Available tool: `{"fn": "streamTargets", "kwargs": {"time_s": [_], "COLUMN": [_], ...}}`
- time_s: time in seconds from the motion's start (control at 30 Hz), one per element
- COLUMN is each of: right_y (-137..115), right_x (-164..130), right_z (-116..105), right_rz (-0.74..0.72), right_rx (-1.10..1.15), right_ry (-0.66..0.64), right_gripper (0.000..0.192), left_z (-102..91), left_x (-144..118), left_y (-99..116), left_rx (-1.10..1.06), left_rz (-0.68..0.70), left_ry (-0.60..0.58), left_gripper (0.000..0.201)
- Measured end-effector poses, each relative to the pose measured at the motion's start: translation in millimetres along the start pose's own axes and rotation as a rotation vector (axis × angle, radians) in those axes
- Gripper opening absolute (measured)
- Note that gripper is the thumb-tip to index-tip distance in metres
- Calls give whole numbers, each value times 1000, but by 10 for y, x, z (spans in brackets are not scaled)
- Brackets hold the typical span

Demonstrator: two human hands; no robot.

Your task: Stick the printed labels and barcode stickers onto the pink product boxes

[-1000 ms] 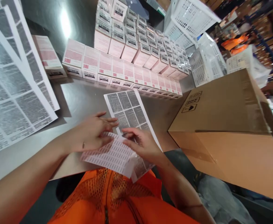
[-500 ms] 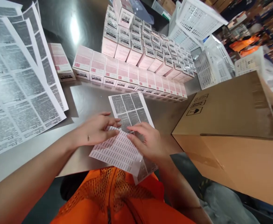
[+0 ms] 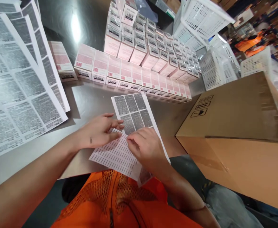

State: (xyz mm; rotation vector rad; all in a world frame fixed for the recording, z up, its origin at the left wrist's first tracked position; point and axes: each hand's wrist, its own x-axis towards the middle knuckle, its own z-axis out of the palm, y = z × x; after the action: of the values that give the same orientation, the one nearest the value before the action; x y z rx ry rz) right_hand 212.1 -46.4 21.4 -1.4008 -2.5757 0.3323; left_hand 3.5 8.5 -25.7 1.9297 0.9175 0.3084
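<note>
A white sheet of small printed labels (image 3: 116, 158) lies near the table's front edge, its lower part sticking out past it. My left hand (image 3: 103, 130) rests on its upper left part, thumb down and fingers spread. Over the upper right of that sheet, my right hand (image 3: 145, 145) is closed in a pinch; anything between thumb and forefinger is too small to make out. Partly beneath the label sheet is a larger sheet with dark text panels (image 3: 132, 109). Behind the hands runs a row of pink-and-white boxes (image 3: 100, 65) lying down.
Large text-covered sheets (image 3: 22, 82) lie on the left, beside a single pink box (image 3: 62, 60). A block of upright boxes (image 3: 139, 50) stands behind the row. An open cardboard carton (image 3: 229, 110) is on the right. White plastic baskets (image 3: 200, 20) stand at the back right.
My right hand's fingers, earlier apart, have come together in a pinch at the top of the label sheet. My left hand has hardly moved. The label sheet has shifted slightly left.
</note>
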Motion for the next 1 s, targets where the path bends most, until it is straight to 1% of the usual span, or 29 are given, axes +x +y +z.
{"fn": "streamTargets", "kwargs": {"time_s": [0.13,0.23,0.3,0.37,0.4,0.47,0.53,0.57,0.6,0.67,0.73,0.87,1.0], "right_y": [3,-19,-35,-29,-10,66,179,237,289,360,376,319,274], "right_x": [-40,-55,-59,-78,-98,-167,-268,-325,-382,-488,-569,-658,-687], "right_z": [41,62,54,18,-9,-67,-104,-107,-99,-55,4,76,118], "right_rz": [-63,-76,-66,-23,37,253,507,603,672,755,813,849,833], "right_rx": [-81,-106,-76,26,108,322,562,677,781,936,1009,996,982], "right_ry": [35,48,56,73,95,192,305,331,321,230,148,93,-32], "right_gripper": [20,21,21,19,17,11,20,27,32,39,40,39,36], "left_z": [-7,-9,-11,-19,-25,-42,-59,-67,-74,-83,-87,-98,-125], "left_x": [5,7,8,5,1,-11,-28,-37,-46,-60,-71,-79,-77], "left_y": [-9,0,10,15,13,0,-24,-37,-49,-69,-83,-102,-128], "left_rx": [-9,4,5,10,17,40,78,98,118,148,157,166,201], "left_rz": [-21,-20,-16,-20,-21,-3,44,70,91,115,123,124,134], "left_ry": [-14,-11,-13,-22,-31,-62,-117,-145,-169,-200,-199,-154,-182], "left_gripper": [36,37,37,36,36,33,27,24,22,21,22,23,25]}}
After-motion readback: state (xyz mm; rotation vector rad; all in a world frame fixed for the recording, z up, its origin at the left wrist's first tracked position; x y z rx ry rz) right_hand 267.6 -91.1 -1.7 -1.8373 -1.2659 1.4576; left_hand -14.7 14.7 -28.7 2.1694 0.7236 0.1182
